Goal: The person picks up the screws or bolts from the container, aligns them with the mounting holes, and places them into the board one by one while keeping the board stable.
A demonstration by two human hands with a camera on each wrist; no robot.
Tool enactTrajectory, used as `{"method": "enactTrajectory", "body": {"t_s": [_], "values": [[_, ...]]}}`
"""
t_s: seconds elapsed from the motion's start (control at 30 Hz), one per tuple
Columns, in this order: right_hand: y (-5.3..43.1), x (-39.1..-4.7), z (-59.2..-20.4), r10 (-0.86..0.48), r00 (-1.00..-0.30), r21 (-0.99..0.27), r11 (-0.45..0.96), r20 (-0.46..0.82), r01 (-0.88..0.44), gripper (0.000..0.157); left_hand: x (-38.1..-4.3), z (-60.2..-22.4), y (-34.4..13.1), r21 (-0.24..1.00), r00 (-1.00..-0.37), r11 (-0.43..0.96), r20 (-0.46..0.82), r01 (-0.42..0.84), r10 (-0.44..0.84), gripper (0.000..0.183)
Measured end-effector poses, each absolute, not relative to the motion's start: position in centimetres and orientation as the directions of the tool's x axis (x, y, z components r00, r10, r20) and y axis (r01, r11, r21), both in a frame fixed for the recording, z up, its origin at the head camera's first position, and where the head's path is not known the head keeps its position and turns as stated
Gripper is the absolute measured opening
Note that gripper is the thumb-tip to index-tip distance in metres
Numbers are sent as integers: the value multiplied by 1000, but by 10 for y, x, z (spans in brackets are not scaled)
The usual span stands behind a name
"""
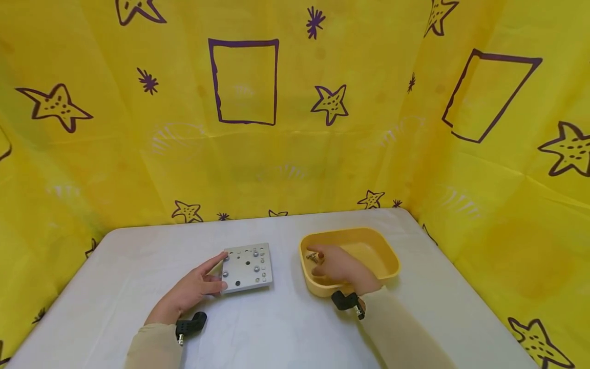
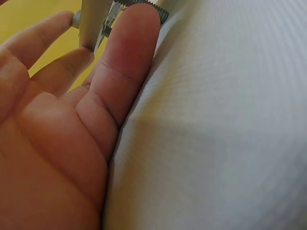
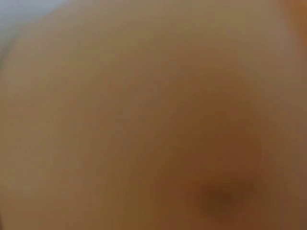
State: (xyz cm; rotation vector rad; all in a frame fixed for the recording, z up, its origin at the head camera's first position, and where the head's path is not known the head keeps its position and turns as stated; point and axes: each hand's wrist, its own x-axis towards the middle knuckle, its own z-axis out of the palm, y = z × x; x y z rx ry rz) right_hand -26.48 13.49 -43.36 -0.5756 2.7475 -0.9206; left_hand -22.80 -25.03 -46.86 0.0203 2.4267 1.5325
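Yellow sheeting [image 1: 295,169], printed with dark starfish, spiky bursts and crooked rectangles, hangs behind and on both sides of a pale worktop [image 1: 276,328]. Left of the middle, a square metal plate [image 1: 241,275] lies face up, dotted with holes and carrying several bolts [image 1: 256,269] whose heads show on top. Of the two hands, the left hand [image 1: 191,289] grasps the plate by its left edge: the index finger reaches over the far left corner and the thumb sits at the near left one. In the left wrist view, threaded shanks [image 2: 163,15] stick out from the underside, just beside a fingertip. To the right of the plate, and apart from it, stands a yellow plastic bin [image 1: 375,253] with rounded corners. The right hand [image 1: 341,264] dips into its left part, index finger and thumb spread around some brass-coloured screws [image 1: 312,257]; whether it pinches one, I cannot tell, since the right wrist view is only a brown blur. Both arms wear beige sleeves [image 1: 154,346], with a small black device [image 1: 191,324] at each wrist.
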Motion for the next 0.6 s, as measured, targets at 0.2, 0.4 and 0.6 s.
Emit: {"method": "enactTrajectory", "body": {"t_s": [0.2, 0.4, 0.6], "values": [[127, -267, -444, -428, -904, -489, 791, -15, -366, 51, -227, -469, -250, 889, -965, 438, -219, -135, 148, 86], [123, -268, -446, -421, -906, -379, 835, 24, -399, 29, -227, -468, -249, 886, -965, 445, -215, -127, 152, 87], [121, -267, -443, -393, -920, -277, 882, 13, -381, 20, -228, -469, -250, 888, -964, 443, -215, -125, 158, 87]]}}
